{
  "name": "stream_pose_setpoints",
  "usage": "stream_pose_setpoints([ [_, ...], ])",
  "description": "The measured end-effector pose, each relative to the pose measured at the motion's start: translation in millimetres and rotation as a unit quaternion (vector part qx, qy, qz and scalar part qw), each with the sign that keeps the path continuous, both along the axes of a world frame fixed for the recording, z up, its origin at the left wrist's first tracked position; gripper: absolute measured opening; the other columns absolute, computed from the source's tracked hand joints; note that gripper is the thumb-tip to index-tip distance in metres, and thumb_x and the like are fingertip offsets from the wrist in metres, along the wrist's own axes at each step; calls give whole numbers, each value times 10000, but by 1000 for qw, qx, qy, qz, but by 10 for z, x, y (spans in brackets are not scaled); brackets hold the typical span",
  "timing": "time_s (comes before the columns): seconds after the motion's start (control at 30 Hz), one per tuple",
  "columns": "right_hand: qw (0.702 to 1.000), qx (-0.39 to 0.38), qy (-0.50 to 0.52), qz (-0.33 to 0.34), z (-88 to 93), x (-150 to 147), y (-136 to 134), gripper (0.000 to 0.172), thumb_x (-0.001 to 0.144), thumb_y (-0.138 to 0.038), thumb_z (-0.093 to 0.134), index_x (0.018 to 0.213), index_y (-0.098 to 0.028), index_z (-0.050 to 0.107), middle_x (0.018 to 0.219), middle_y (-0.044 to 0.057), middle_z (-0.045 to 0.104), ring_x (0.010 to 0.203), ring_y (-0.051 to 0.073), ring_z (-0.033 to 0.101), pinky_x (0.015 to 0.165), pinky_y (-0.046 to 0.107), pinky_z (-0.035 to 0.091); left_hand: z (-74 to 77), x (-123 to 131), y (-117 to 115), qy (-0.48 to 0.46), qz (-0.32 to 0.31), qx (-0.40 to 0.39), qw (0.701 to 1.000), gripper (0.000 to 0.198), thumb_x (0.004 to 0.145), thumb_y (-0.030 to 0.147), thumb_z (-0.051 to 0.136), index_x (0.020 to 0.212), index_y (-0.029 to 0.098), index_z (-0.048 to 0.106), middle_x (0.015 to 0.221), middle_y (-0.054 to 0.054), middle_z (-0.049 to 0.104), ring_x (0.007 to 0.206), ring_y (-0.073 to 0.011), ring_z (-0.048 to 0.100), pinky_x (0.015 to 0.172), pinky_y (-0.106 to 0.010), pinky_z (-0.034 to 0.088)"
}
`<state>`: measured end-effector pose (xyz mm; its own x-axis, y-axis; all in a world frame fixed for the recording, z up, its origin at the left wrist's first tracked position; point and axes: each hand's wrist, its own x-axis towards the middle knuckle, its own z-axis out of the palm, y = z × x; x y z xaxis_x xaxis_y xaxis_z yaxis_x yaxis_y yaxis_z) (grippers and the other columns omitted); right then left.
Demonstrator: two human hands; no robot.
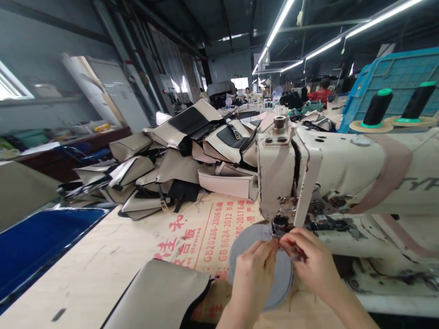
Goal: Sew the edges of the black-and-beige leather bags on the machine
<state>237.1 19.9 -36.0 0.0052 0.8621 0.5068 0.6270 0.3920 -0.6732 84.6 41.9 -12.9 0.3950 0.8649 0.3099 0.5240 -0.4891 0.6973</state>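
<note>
My left hand [253, 270] and my right hand [313, 258] are close together below the needle area [281, 223] of a cream sewing machine [274, 169]. The fingers of both are pinched, their tips nearly touching. Something small and dark shows in the right fingers, too unclear to name; whatever the left fingertips hold is hidden. Beneath the hands lies a round grey disc [245, 246], partly covered by the left hand. A beige piece with black edging, perhaps a bag part [156, 294], rests on the plywood table [192, 233] to the left.
Beige and black bags [178, 160] are heaped behind the machine's left side. Two black thread cones [377, 107] stand on top at right, before a blue crate [408, 68]. A blue-lined bin [44, 242] borders the table at left. People are far back.
</note>
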Motion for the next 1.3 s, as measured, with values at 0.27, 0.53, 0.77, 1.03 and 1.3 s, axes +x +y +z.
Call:
stream_pose_setpoints([
  [0.27,966,136,-100,-196,-119,40,49,107,842,-264,534,850,-208,625,802,16,594,737,130,561,649,219,394,-13,136,182,-13,75,-37,996,184,827,205,448,883,162,618,680,8,538,570,-93,454,533,-200,334],
  [0.53,945,166,-141,-244,-256,94,89,160,794,-308,606,880,-180,649,738,43,612,709,147,591,711,241,444,-135,118,216,-46,109,-47,992,191,828,276,472,876,186,634,582,46,418,528,-85,390,522,-202,295],
  [0.77,947,145,-153,-243,-423,161,65,149,786,-265,584,884,-179,656,761,65,623,692,155,595,670,244,464,-86,98,203,-38,101,-28,994,181,839,245,464,858,190,635,617,34,474,531,-81,401,533,-200,301],
  [1.03,945,169,-149,-237,-341,132,54,143,766,-288,636,864,-185,641,821,53,638,681,140,595,675,230,460,-66,77,188,-30,98,-8,995,190,850,220,443,861,174,627,644,13,502,547,-85,425,531,-198,311],
  [1.3,944,168,-146,-242,-291,101,29,142,768,-300,638,840,-178,637,775,40,646,702,150,599,656,233,448,-65,71,180,-20,90,-16,996,219,861,211,410,878,188,627,656,2,516,550,-91,448,515,-199,320],
])
